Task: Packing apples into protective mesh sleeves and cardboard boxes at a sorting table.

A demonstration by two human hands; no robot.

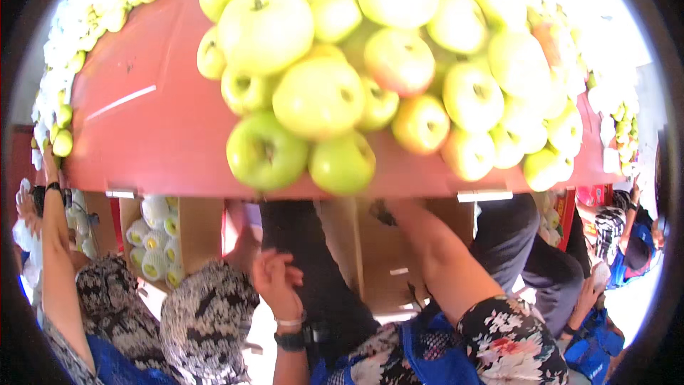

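Observation:
My left hand [278,278], with a watch and a light bracelet at the wrist, hangs below the table edge beside my dark trouser leg [304,256]. Its fingers are loosely bent and apart, and nothing shows in it. My right forearm [427,235] runs up from a floral sleeve to the table's front edge, blurred; the hand itself is hidden there. A heap of green-yellow apples [320,96], some with a red blush, lies on the red tabletop [133,139] before me. Two greener apples, one of them [267,149] larger, lie close to the front edge.
A cardboard box [395,256] stands below the table. Left of it, another box holds apples in foam nets [155,246]. A co-worker's arm [56,224] reaches to more apples at far left; other people stand at right, one holding a netted fruit [601,275].

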